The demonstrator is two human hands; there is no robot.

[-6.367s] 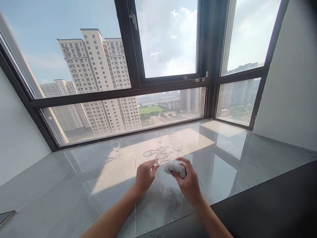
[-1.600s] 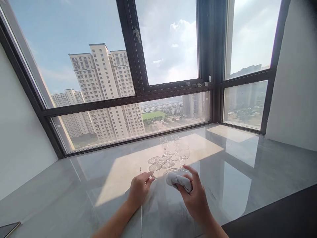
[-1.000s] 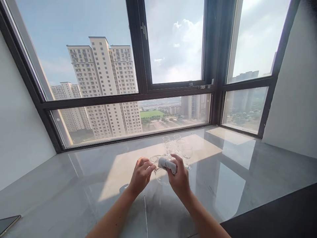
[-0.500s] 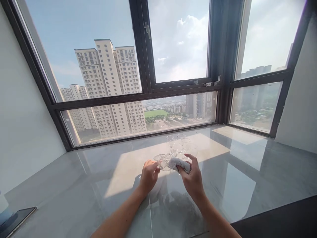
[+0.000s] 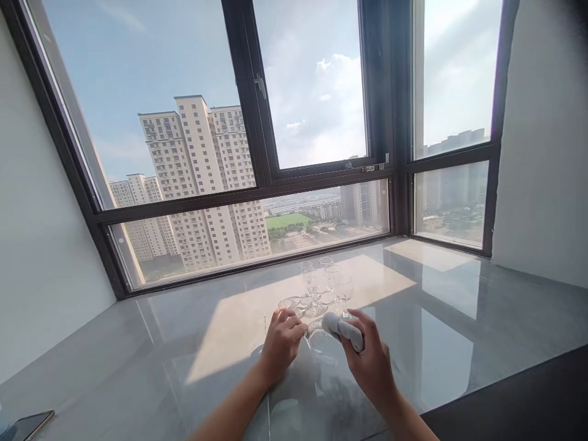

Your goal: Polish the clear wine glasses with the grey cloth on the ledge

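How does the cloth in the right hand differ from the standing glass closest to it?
The cloth is whitish and opaque, while the standing glass is clear, with the ledge visible through it. The cloth is bunched into a thick wad; the glass has a rounded bowl on a stem. The cloth is gripped in the right hand, whereas the glass stands upright on the ledge. Neither shows any strong colour.

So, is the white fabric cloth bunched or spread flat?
Bunched: the white fabric cloth forms a thick, compact wad in the person's right hand.
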